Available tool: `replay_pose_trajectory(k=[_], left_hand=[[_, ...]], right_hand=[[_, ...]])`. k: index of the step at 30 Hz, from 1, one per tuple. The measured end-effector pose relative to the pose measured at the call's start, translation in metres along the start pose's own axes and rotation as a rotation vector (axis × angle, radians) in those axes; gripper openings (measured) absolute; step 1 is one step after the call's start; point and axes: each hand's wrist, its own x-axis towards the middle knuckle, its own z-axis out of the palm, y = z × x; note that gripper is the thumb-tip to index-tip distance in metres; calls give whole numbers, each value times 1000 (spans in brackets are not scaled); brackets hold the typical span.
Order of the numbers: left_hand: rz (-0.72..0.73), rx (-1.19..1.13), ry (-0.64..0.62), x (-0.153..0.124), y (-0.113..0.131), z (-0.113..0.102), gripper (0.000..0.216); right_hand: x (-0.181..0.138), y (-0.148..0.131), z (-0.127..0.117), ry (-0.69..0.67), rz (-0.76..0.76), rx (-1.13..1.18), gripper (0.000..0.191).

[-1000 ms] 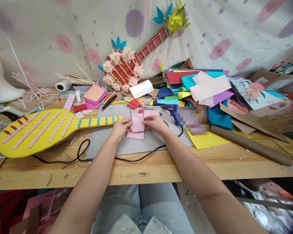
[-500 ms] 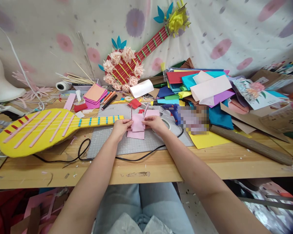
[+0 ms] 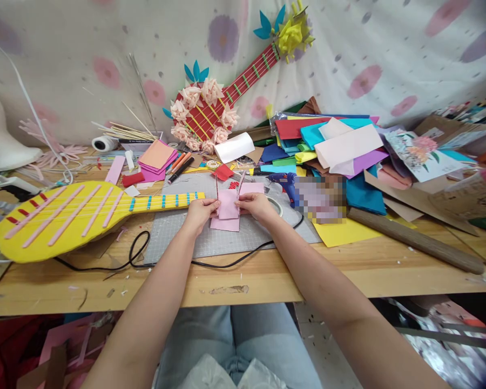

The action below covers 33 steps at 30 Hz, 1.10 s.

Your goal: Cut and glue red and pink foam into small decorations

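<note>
Pink paper piece (image 3: 228, 204) sits between both hands over the grey cutting mat (image 3: 210, 237), at the middle of the table (image 3: 267, 275). Left hand (image 3: 200, 210) pinches its left edge; right hand (image 3: 256, 204) pinches its right edge. Both side flaps stand up from a flat middle panel, so the piece reads as partly folded; by my judgement the creasing is under way, not finished. Red shows along the raised edges. A second pink square (image 3: 225, 223) lies flat on the mat just under the held one, apparently unfolded.

Around it: 1 yellow cardboard guitar (image 3: 65, 216) lies to the left on the table, strings and frets already stuck on, with no flowers on it. 1 red guitar (image 3: 222, 102) leans on the backdrop behind, its body ringed with pale pink paper flowers (image 3: 192, 97), looking complete. A blue glue gun (image 3: 287, 183) rests just right of the hands, its black cord (image 3: 146, 254) trailing across the mat's near edge. A heap of coloured paper sheets (image 3: 332, 146) lies further right, well apart.
</note>
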Motion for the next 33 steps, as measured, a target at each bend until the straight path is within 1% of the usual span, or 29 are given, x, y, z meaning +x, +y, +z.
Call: replay_pose_trajectory(k=[7,12,17,26,33], left_hand=[[12,18,-5,2,-2,-1,24],[2,0,-17,1,-2,-1,21],[-3,-22,-33,0,-1,-4,20],[-25,-27,-142,-3,5,-10,31],[-20,-72,-114,-3,5,-9,34]], right_hand=[[0,1,-1,-11,-5,-1,22],[-3,-3,-3,-49,3,-8,18],[-5,-6,-3,-72,1,-7,18],[-9,-10,-4,-113,7,4,12],[-10,-12,-3,-110,25,35,11]])
